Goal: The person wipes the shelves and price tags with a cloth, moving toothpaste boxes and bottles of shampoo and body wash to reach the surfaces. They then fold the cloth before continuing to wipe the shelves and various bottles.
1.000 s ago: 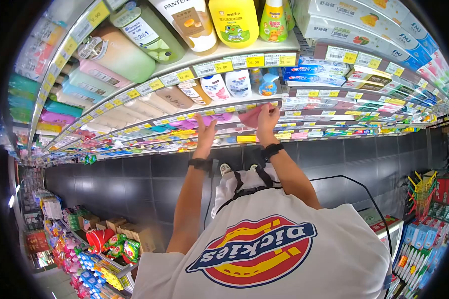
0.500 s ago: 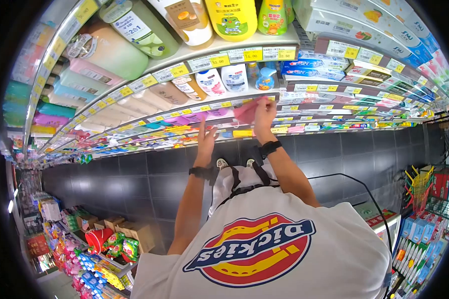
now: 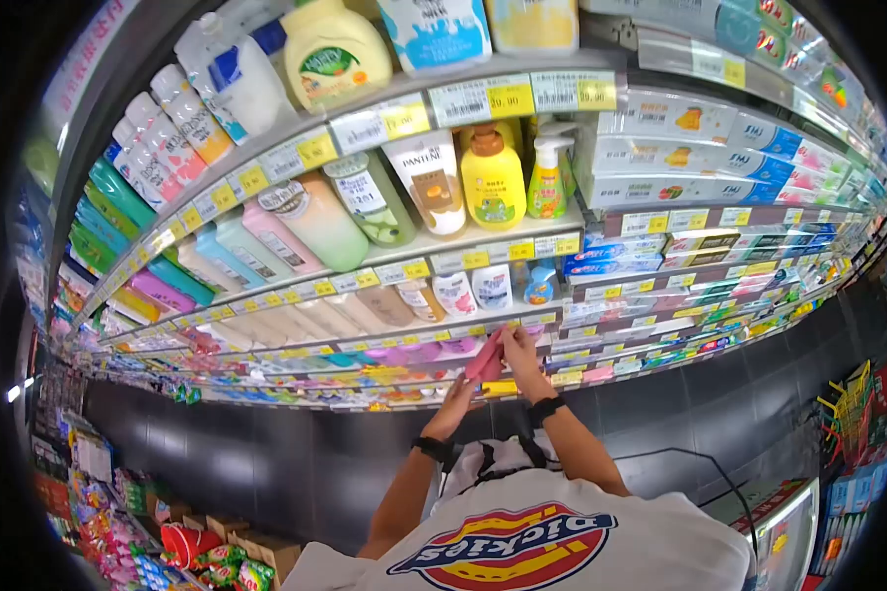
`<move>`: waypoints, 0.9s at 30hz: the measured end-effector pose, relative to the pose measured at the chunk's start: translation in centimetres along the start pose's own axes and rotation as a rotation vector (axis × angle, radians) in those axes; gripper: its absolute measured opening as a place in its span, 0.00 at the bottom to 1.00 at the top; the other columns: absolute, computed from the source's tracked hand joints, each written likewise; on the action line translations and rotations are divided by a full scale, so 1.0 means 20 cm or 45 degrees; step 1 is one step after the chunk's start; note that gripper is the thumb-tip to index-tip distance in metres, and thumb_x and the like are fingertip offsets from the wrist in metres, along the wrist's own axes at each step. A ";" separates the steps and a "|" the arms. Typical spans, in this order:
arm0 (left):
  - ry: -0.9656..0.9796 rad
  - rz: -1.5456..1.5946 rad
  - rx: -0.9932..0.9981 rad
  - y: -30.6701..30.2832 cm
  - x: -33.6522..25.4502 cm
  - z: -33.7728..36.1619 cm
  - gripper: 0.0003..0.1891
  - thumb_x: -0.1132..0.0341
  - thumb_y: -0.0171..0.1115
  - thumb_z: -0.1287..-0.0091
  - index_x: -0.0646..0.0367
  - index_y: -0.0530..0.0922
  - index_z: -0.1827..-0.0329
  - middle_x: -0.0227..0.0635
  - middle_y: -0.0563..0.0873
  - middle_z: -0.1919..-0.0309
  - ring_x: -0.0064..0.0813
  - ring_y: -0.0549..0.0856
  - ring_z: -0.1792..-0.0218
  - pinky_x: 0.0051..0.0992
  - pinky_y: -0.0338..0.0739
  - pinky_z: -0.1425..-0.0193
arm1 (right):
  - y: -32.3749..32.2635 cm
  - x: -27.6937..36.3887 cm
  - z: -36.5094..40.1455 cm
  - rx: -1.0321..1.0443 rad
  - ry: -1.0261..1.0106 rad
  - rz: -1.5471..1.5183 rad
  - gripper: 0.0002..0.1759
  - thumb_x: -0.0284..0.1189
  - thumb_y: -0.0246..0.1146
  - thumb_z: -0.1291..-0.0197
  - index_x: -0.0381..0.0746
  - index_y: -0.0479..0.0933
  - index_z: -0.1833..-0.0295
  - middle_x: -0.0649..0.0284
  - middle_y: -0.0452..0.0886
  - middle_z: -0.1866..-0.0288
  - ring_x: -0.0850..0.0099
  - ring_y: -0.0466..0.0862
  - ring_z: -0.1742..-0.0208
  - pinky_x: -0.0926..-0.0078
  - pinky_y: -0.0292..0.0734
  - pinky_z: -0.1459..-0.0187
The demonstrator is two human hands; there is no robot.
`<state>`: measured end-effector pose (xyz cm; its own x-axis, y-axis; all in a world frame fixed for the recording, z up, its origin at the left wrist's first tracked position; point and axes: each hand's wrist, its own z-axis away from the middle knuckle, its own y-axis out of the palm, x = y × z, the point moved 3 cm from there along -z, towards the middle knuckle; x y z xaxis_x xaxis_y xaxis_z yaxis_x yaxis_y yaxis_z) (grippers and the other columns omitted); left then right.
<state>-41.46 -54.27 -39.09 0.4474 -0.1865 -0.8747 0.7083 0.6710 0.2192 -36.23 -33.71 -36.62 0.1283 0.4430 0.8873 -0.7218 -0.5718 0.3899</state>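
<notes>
A pink cloth point(image 3: 486, 361) hangs folded between my two hands in front of the shelves. My right hand point(image 3: 522, 356) is closed in a pinch on its upper edge. At the cloth's lower left end is my left hand point(image 3: 452, 405), its fingers meeting the fabric. Just beyond the hands runs a shelf edge with price tags. Above it stand small bottles, among them a white bottle point(image 3: 492, 288) and a blue bottle point(image 3: 540, 286).
A yellow pump bottle point(image 3: 494, 179) and a Pantene bottle point(image 3: 430, 185) stand on a higher shelf. Stacked toothpaste boxes point(image 3: 616, 254) fill the right side. Behind me are cardboard boxes point(image 3: 266, 552) with packaged goods, above a dark tiled floor point(image 3: 296, 453).
The view has tilted up, showing more upper shelves. My left hand has come from apart to the cloth's lower end. My right hand still pinches the cloth.
</notes>
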 end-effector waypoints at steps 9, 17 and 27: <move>0.435 -0.136 0.118 -0.06 -0.19 0.32 0.40 0.64 0.78 0.23 0.59 0.67 0.12 0.30 0.84 0.28 0.25 0.83 0.29 0.29 0.80 0.25 | 0.27 -0.08 0.25 0.232 0.025 0.027 0.14 0.31 0.60 0.22 0.45 0.77 0.67 0.74 0.74 0.72 0.81 0.71 0.70 0.79 0.63 0.67; 0.264 0.253 -0.141 -0.52 0.07 0.95 0.27 0.58 0.64 0.11 0.59 0.69 0.16 0.34 0.84 0.31 0.23 0.85 0.33 0.30 0.80 0.25 | 0.61 -0.58 0.74 0.821 0.068 0.469 0.21 0.38 0.65 0.20 0.36 0.78 0.32 0.62 0.83 0.43 0.71 0.83 0.43 0.69 0.81 0.39; 0.352 -0.109 -0.128 -0.88 0.32 1.23 0.21 0.65 0.65 0.12 0.60 0.77 0.21 0.32 0.89 0.38 0.19 0.87 0.41 0.26 0.84 0.36 | 0.72 -0.49 1.16 0.739 -0.250 0.715 0.25 0.27 0.77 0.30 0.37 0.84 0.30 0.69 0.88 0.53 0.80 0.83 0.55 0.72 0.84 0.52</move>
<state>-37.69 -84.88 -37.85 0.2131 -0.0522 -0.9756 0.6733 0.7315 0.1079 -32.07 -62.40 -34.00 0.0088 -0.1127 0.9936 -0.2555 -0.9609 -0.1067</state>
